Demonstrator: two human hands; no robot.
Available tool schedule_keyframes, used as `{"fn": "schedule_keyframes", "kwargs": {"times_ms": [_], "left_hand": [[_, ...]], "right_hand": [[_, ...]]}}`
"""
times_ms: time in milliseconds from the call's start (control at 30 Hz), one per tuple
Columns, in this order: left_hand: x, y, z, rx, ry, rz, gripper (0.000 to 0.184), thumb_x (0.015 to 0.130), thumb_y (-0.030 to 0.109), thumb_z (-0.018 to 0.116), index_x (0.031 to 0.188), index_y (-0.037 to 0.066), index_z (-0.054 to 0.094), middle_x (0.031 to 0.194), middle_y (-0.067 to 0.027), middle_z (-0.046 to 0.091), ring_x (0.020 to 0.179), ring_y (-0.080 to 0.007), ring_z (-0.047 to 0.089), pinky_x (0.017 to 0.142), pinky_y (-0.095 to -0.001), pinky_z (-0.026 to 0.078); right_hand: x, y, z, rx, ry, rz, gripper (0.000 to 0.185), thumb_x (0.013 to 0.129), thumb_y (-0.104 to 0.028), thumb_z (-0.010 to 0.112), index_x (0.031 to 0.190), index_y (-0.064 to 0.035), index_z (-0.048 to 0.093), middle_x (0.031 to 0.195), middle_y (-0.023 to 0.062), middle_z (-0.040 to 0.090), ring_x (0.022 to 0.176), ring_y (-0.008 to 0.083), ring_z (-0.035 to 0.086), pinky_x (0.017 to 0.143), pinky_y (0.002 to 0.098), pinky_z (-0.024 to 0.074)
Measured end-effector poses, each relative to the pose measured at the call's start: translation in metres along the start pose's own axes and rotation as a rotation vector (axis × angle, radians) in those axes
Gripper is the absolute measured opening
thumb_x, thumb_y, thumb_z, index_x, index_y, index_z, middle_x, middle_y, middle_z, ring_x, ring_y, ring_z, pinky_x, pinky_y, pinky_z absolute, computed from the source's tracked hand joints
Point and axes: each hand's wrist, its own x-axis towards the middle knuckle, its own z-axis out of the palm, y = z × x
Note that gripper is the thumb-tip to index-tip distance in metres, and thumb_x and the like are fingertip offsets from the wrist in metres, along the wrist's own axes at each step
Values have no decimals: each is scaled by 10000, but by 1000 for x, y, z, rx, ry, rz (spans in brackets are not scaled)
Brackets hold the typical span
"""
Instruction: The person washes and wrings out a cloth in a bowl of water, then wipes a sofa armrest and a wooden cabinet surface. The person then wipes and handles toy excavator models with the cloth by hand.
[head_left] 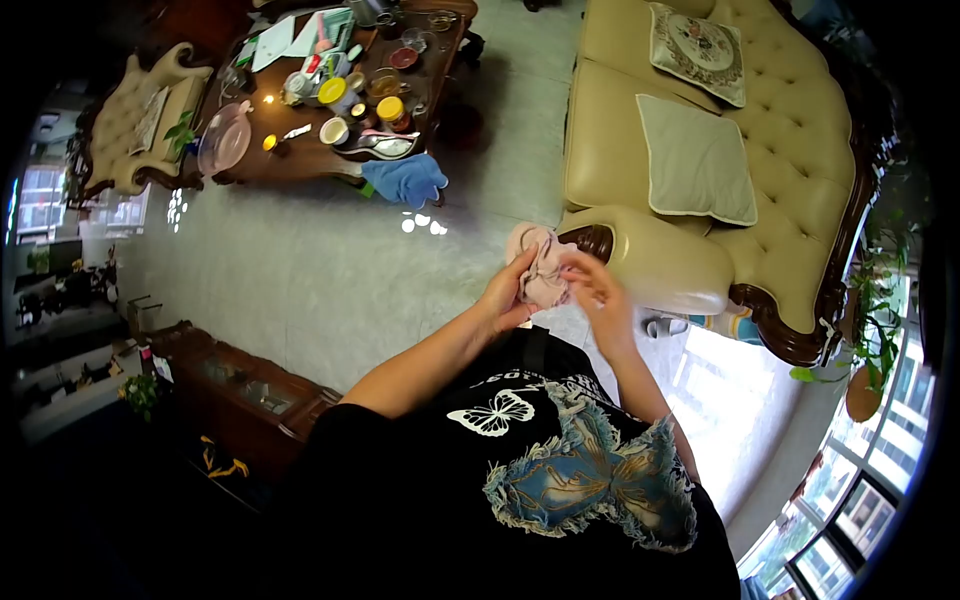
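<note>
A crumpled pink cloth (541, 265) is held in front of my chest, close to the wooden scroll of the sofa arm. My left hand (508, 292) grips it from the left side, with the thumb lying over the cloth. My right hand (598, 290) is at the cloth's right edge, its fingers curled and slightly blurred. Whether those fingers pinch the fabric or only touch it cannot be made out.
A cream leather sofa (640, 250) with cushions stands at the right. At the upper left, a wooden table (300, 160) bears jars, papers, a pink basin (225, 138) and a blue cloth (405, 181) over its edge. A glass-topped cabinet (240, 385) is lower left.
</note>
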Motion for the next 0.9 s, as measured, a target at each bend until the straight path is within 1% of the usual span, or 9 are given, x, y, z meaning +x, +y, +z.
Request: {"fn": "schedule_keyframes", "kwargs": {"times_ms": [133,167,233,367,433,600,700,833,900], "left_hand": [[-34,-44,-8,-7,25,-40,538,1019,475,535,1420,118,496,1355,-99,614,1200,-268,631,1003,-445,537],[-40,-56,-9,12,57,-62,539,1012,483,546,1421,137,495,1337,-86,621,1174,-262,642,985,-438,548],[-60,-66,1,87,-109,-53,477,1002,524,521,1336,183,540,1273,-59,633,1157,-211,626,993,-407,535],[-72,-73,-65,-154,-28,159,488,1017,491,462,1391,183,517,1354,-60,600,1320,-215,524,1124,-437,421],[-132,-45,2,-168,87,326,403,1033,377,449,1385,192,515,1361,-56,593,1274,-245,565,1092,-454,465],[-176,10,-27,-214,47,560,486,1089,459,344,1422,124,458,1435,-119,524,1324,-280,530,1109,-479,454],[-216,64,-50,-168,92,847,492,1072,478,386,1418,136,458,1438,-119,522,1336,-300,520,1103,-497,458],[-281,119,-101,-177,187,847,493,1051,502,426,1419,179,484,1481,-105,496,1380,-317,477,1135,-555,397],[-311,147,-141,-179,230,822,493,1049,512,431,1418,192,492,1427,-102,545,1295,-306,551,1061,-534,481]], "right_hand": [[-13,-24,1,576,-106,-117,492,932,-226,547,1358,20,530,1253,178,641,991,206,604,890,324,483],[-15,-22,13,582,-135,-124,492,932,-226,547,1358,20,530,1253,178,641,991,206,604,890,324,483],[-13,-8,39,1166,-695,4,537,947,-276,554,1407,-8,482,1242,192,637,1029,222,593,896,336,475],[-8,5,78,1182,-903,224,716,952,-278,598,1562,-77,282,1518,211,415,1222,319,562,1018,394,472],[-11,-6,97,1144,-991,265,750,961,-267,590,1588,-92,217,1575,195,339,1294,328,517,1068,407,438],[-3,-13,130,926,-1083,319,802,989,-244,569,1628,-135,97,1682,122,167,1462,344,367,1195,449,299],[18,8,155,605,-918,396,732,977,-279,613,1591,-115,252,1530,140,458,1357,297,494,1144,434,377],[62,59,192,224,-677,443,579,950,-287,662,1469,-124,462,1348,125,604,1171,214,621,980,363,512],[89,98,217,-51,-597,541,526,935,-224,676,1420,-110,506,1173,98,681,993,192,688,824,318,566]]}}
